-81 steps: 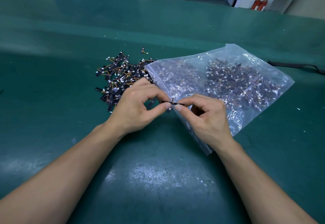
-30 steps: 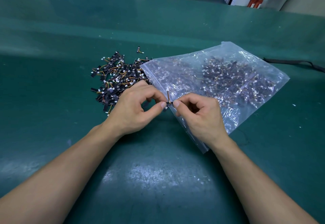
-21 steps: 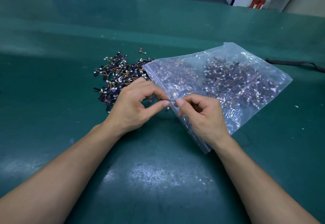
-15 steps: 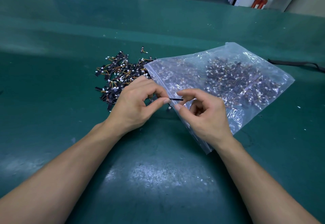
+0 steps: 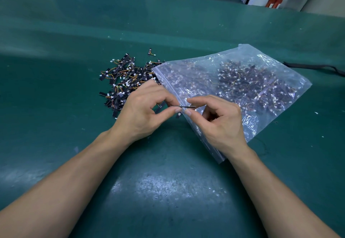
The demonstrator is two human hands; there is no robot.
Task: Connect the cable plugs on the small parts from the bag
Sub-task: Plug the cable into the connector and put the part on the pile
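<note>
Pinching one thin black part [image 5: 183, 106], level, between left hand [image 5: 143, 112] and right hand [image 5: 220, 124]

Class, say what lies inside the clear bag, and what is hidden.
Inside the bag lie many small black wired parts, heaped mostly toward its right. The right hand covers its near corner, so anything there is hidden.

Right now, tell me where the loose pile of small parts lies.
In the head view the loose pile lies on the green table left of centre, against the left edge of the clear bag and just beyond the left hand.
</note>
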